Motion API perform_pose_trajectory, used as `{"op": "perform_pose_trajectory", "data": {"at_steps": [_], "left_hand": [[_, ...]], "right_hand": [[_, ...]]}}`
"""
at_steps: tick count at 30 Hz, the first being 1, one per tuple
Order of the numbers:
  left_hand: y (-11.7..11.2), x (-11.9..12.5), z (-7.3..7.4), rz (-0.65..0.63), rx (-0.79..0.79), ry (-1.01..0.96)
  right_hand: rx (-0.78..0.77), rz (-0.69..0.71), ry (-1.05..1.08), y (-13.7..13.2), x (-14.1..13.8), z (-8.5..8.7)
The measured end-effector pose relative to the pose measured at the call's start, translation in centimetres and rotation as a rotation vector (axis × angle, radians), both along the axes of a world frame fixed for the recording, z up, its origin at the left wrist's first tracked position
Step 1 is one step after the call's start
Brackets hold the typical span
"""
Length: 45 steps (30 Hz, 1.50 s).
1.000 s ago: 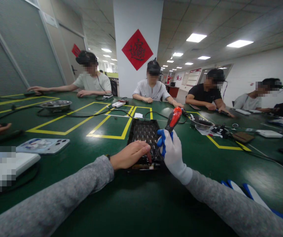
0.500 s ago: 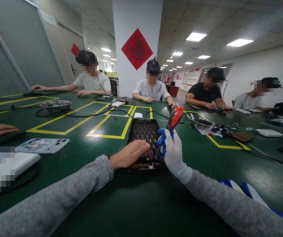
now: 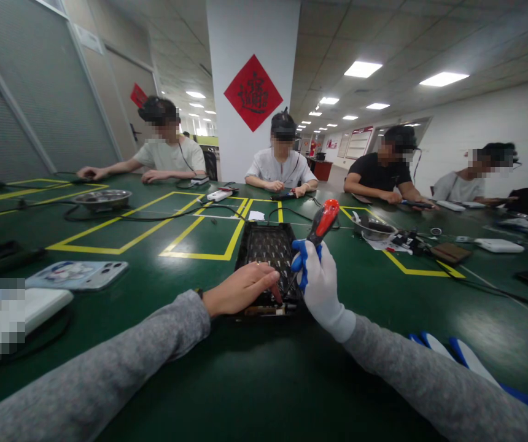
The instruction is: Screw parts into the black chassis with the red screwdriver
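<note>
In front of me on the green table lies a black rectangular case (image 3: 264, 242) with rows of small shiny pieces inside. My left hand (image 3: 240, 287), bare, lies across its left side with fingers stretched and fingertips reaching down inside the near end. My right hand (image 3: 322, 285), in a white glove with blue coating, is closed around a screwdriver (image 3: 323, 222) with a red and black handle. The screwdriver leans, handle up and to the right, its shaft running down toward my left fingertips. Its tip is too dark to make out.
Left of me are a phone (image 3: 77, 274) and a white device (image 3: 24, 313). Metal bowls stand at the left (image 3: 102, 199) and right (image 3: 374, 227), with cables between. Blue-and-white gloves (image 3: 476, 368) lie near my right forearm. Several people sit across the table.
Both my hands and the screwdriver hold nearly the same pose, as the view shifts slightly. A co-worker's hand at the left edge has gone from view. The person opposite drew a hand inward.
</note>
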State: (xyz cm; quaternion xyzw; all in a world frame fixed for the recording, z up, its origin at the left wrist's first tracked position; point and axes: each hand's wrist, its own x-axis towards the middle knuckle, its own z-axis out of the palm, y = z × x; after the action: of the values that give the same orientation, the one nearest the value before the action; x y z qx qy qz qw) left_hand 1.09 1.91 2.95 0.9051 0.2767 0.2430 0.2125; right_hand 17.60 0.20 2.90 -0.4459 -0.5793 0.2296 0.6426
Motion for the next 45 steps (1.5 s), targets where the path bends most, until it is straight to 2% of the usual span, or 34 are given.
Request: {"op": "perform_pose_trajectory", "data": {"at_steps": [13, 20, 25, 30, 34, 39, 45], "left_hand": [[0.0, 0.0, 0.0, -0.013, -0.001, -0.003], [0.6, 0.3, 0.6, 0.082, -0.103, -0.051], [1.0, 1.1, 1.0, -0.004, -0.146, -0.067], [1.1, 1.2, 0.2, 0.007, -0.120, -0.105], [1.2, 1.0, -0.1, 0.041, -0.143, -0.067], [0.9, 1.2, 0.2, 0.060, -0.134, -0.072], [0.4, 1.3, 0.3, 0.097, -0.129, -0.058]], "right_hand": [[-0.013, -0.119, -0.091, -0.8, 0.0, 1.3], [-0.024, -0.037, -0.013, -0.4, 0.1, 0.6], [-0.023, 0.057, 0.017, -0.1, 0.2, 0.4], [-0.068, 0.140, 0.096, 0.5, -0.2, 0.0], [-0.056, 0.108, 0.097, 0.3, -0.1, 0.1], [-0.019, 0.035, 0.107, 0.0, 0.2, 0.3], [-0.032, 0.060, 0.095, 0.1, 0.2, 0.2]]}}
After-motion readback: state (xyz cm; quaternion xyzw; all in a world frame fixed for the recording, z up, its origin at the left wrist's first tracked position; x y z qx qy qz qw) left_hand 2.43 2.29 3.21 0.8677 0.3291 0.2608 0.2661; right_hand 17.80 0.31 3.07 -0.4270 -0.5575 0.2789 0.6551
